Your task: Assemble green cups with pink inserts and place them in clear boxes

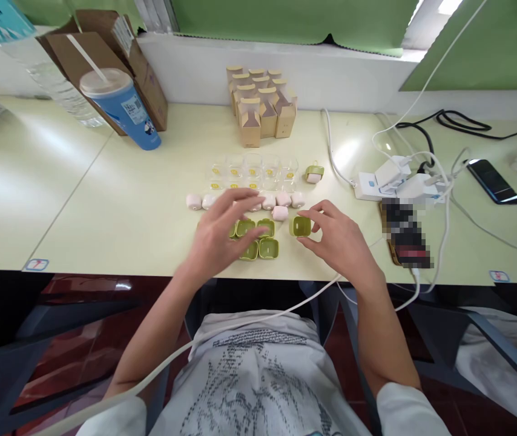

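My right hand point(338, 239) pinches a small green case half point(300, 226) between thumb and fingers, just above the table. My left hand point(222, 227) hovers with fingers spread over a cluster of green case halves point(261, 239), holding nothing. Behind my hands lies a row of pink rounded pieces point(281, 204). Further back stand several clear plastic cubes point(252, 169) with yellow dots. One assembled green and pink case point(314, 174) sits to their right.
Small tan cartons point(261, 106) stand grouped at the back. A blue cup with a straw point(125, 106), a cardboard box point(117, 48) and a water bottle point(45, 66) are back left. Chargers and white cables point(395, 178) and a phone point(493, 180) lie right.
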A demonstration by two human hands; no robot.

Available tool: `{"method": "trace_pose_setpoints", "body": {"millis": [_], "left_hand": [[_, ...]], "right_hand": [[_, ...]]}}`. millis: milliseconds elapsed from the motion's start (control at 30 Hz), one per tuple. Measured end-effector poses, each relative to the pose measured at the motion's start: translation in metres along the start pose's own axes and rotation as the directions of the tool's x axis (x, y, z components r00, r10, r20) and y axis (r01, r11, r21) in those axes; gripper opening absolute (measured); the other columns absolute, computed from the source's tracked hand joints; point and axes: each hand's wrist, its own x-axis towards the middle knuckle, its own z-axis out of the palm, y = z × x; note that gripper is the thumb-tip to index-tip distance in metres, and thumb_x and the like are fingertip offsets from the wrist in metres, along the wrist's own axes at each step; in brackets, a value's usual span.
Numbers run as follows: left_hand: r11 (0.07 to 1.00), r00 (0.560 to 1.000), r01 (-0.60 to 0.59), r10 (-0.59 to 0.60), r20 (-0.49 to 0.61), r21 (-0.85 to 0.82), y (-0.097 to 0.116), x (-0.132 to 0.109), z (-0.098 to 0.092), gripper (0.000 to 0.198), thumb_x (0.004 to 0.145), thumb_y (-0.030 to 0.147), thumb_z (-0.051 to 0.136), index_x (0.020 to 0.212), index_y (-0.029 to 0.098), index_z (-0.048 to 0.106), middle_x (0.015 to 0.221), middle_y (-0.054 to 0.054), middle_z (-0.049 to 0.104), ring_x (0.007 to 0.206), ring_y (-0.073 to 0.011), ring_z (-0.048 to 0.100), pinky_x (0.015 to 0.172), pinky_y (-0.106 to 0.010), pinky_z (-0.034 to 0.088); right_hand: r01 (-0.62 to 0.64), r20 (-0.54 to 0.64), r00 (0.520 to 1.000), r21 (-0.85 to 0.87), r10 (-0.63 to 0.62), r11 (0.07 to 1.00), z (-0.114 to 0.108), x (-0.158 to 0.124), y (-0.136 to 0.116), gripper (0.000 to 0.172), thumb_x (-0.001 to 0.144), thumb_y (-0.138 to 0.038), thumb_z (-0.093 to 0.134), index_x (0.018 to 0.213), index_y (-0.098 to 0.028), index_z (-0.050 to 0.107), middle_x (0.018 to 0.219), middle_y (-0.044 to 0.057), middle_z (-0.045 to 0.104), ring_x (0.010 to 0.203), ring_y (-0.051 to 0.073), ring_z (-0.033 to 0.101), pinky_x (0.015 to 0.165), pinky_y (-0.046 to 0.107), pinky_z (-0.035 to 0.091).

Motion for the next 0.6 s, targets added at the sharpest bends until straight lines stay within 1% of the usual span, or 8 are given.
{"method": "trace_pose_setpoints", "body": {"millis": [100,200,300,367,433,467,533,600], "left_hand": [[0.994,0.982,0.106,-0.106,-0.155,-0.011,-0.003,0.006,-0.011,0.024,0.107,0.022,0.076,0.131,0.022,0.077,0.13,-0.008,0.078,0.113,-0.0185,0.08,0.083,-0.027,0.074],[0.987,0.973,0.157,-0.157,-0.17,-0.015,-0.002,0.007,-0.011,0.021,0.106,0.019,0.073,0.126,0.022,0.077,0.127,-0.006,0.078,0.106,-0.0159,0.08,0.078,-0.025,0.073],[0.99,0.981,0.143,-0.142,-0.135,-0.003,-0.002,0.005,-0.008,0.022,0.105,0.016,0.071,0.126,0.021,0.077,0.128,-0.007,0.079,0.109,-0.0169,0.08,0.079,-0.026,0.074],[0.991,0.983,0.131,-0.13,-0.133,-0.002,-0.002,0.004,-0.007,0.023,0.105,0.014,0.071,0.126,0.021,0.077,0.129,-0.008,0.079,0.111,-0.0173,0.08,0.08,-0.026,0.074],[0.993,0.983,0.121,-0.122,-0.134,-0.011,-0.003,0.005,-0.008,0.024,0.104,0.013,0.071,0.126,0.02,0.078,0.128,-0.008,0.078,0.11,-0.0164,0.08,0.08,-0.025,0.074],[0.993,0.984,0.119,-0.12,-0.133,-0.017,-0.003,0.005,-0.008,0.024,0.104,0.012,0.071,0.125,0.02,0.078,0.128,-0.008,0.078,0.109,-0.016,0.08,0.08,-0.025,0.073],[0.993,0.984,0.116,-0.119,-0.131,-0.025,-0.003,0.006,-0.008,0.023,0.104,0.011,0.071,0.124,0.019,0.079,0.127,-0.009,0.078,0.11,-0.0159,0.079,0.08,-0.024,0.073],[0.993,0.984,0.116,-0.118,-0.135,-0.022,-0.002,0.006,-0.008,0.022,0.104,0.011,0.071,0.123,0.019,0.079,0.127,-0.009,0.078,0.112,-0.0165,0.079,0.08,-0.024,0.073]], "right_hand": [[-0.047,0.114,0.992,-0.04,0.052,0.998,0.011,0.006,0.006,0.041,0.087,-0.014,0.09,0.125,-0.021,0.077,0.116,0.007,0.076,0.077,0.022,0.076,0.081,0.045,0.068],[-0.083,0.108,0.991,0.085,0.073,0.993,0.02,0.005,-0.001,0.054,0.086,-0.012,0.089,0.136,-0.022,0.073,0.127,0.01,0.076,0.078,0.02,0.076,0.081,0.045,0.07],[-0.12,0.133,0.987,0.249,0.089,0.961,0.005,-0.001,0.0,0.072,0.085,-0.015,0.089,0.153,-0.025,0.068,0.132,0.011,0.076,0.086,0.023,0.08,0.076,0.041,0.071],[-0.149,0.156,0.982,0.299,0.106,0.943,-0.013,0.003,0.011,0.063,0.091,-0.026,0.088,0.152,-0.027,0.071,0.128,0.011,0.08,0.091,0.026,0.082,0.076,0.042,0.072],[-0.167,0.095,0.984,0.205,0.151,0.964,-0.028,0.021,0.025,0.043,0.099,-0.034,0.08,0.141,-0.024,0.078,0.123,0.013,0.083,0.095,0.03,0.083,0.086,0.048,0.072],[-0.181,0.037,0.983,0.089,0.178,0.98,-0.031,0.036,0.033,0.036,0.102,-0.033,0.075,0.136,-0.022,0.081,0.123,0.015,0.082,0.097,0.031,0.082,0.097,0.053,0.069],[-0.265,-0.075,0.964,-0.145,0.257,0.953,-0.028,0.071,0.049,0.041,0.104,-0.029,0.069,0.142,-0.019,0.079,0.132,0.022,0.078,0.097,0.034,0.081,0.107,0.064,0.063],[-0.319,-0.058,0.947,-0.256,0.315,0.912,-0.016,0.105,0.061,0.052,0.103,-0.038,0.074,0.153,-0.021,0.074,0.137,0.026,0.074,0.108,0.041,0.078,0.105,0.068,0.06]]}}
